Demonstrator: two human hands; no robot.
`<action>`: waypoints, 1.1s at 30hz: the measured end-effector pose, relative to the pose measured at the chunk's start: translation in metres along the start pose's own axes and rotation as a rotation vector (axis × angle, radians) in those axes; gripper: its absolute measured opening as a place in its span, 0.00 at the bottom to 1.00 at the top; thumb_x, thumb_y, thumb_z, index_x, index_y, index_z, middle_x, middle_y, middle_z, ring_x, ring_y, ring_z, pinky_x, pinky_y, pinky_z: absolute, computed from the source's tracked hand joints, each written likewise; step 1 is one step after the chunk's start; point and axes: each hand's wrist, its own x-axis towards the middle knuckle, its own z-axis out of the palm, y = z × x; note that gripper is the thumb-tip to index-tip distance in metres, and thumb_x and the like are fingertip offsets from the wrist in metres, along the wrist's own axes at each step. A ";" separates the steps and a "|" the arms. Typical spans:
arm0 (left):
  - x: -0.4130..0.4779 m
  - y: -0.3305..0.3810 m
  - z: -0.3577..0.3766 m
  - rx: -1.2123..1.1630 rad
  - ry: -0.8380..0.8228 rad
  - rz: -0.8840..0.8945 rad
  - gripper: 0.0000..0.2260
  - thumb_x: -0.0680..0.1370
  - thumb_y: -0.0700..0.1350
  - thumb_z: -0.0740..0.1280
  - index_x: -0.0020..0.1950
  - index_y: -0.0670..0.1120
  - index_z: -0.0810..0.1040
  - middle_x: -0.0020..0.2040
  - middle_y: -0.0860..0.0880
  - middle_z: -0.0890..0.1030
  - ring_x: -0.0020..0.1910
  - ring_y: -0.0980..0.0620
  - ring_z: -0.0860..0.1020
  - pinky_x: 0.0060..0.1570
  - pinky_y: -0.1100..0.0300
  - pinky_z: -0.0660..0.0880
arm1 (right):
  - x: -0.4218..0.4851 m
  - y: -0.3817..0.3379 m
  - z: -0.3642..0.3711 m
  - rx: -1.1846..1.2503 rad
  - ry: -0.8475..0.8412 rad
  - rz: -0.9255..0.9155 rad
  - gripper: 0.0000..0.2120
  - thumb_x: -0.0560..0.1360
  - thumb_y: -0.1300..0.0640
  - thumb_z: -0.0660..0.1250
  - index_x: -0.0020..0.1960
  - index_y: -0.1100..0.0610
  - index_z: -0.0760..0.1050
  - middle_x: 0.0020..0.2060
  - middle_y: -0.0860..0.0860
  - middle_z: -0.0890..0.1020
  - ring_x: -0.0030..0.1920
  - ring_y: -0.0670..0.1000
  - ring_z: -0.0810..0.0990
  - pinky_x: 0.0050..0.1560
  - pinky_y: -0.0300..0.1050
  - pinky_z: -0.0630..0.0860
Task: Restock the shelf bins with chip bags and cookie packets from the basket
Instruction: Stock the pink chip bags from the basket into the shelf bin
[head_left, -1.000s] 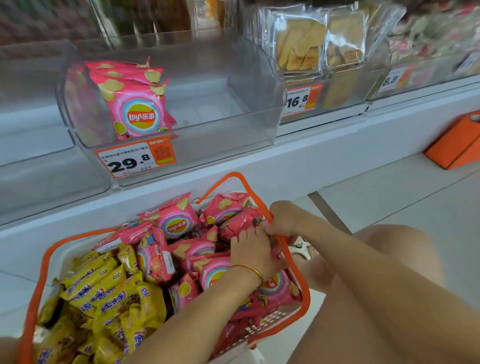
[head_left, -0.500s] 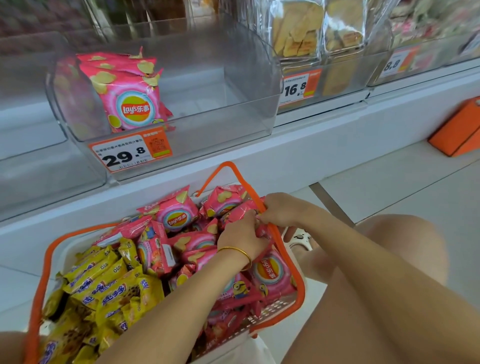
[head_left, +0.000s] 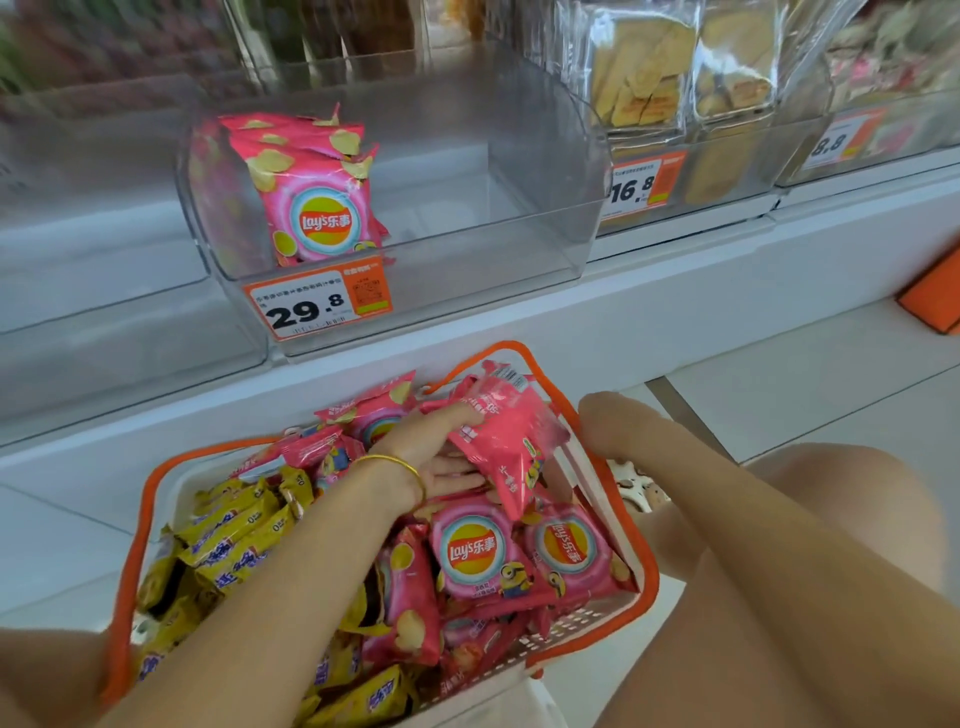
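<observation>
Where the yellow cookie packets (head_left: 228, 535) lie heaped in the left half of the basket (head_left: 130, 571), nothing is being handled and no hazard is noted. Above, the clear shelf bin (head_left: 493, 208) marked 29.8 holds a few pink chip bags (head_left: 317, 208) standing on edge against its left side; the rest of its floor is bare. In my judgement a careless entry could knock that row flat.

The left hand (head_left: 436, 452) is over the middle of the basket, thumb and fingers closed on one pink chip bag (head_left: 509, 431), which hangs tilted above the other pink bags. The grip appears to take one side only, so the slick film may slip out during the lift. Loose bags beneath could also be dragged along.

The right hand (head_left: 605, 415) is just beside the basket's right rim. It is blurred; whether it is open or has hold of anything cannot be told. If it snags the rim, the full basket may tip.

Further right, the biscuit bin (head_left: 727, 171) marked 16.8 adjoins: misplacement is possible.
</observation>
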 end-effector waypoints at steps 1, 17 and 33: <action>-0.009 0.009 -0.006 0.041 -0.039 0.031 0.12 0.74 0.40 0.69 0.57 0.45 0.74 0.46 0.42 0.81 0.42 0.45 0.81 0.41 0.51 0.81 | 0.002 -0.002 -0.002 -0.041 0.136 -0.031 0.07 0.77 0.66 0.55 0.48 0.64 0.72 0.44 0.56 0.77 0.49 0.59 0.79 0.43 0.46 0.75; -0.113 0.134 -0.062 0.252 0.008 0.322 0.21 0.75 0.62 0.61 0.50 0.45 0.78 0.42 0.42 0.81 0.27 0.49 0.81 0.27 0.60 0.79 | -0.067 -0.099 -0.076 0.655 0.546 -0.975 0.33 0.62 0.50 0.78 0.59 0.41 0.61 0.54 0.34 0.73 0.51 0.34 0.76 0.54 0.36 0.75; -0.083 0.215 -0.101 0.508 0.416 0.990 0.23 0.71 0.49 0.74 0.58 0.41 0.70 0.50 0.45 0.80 0.39 0.55 0.79 0.28 0.64 0.75 | -0.016 -0.149 -0.178 0.999 0.194 -0.778 0.29 0.65 0.52 0.75 0.63 0.56 0.70 0.53 0.52 0.82 0.50 0.50 0.83 0.46 0.46 0.81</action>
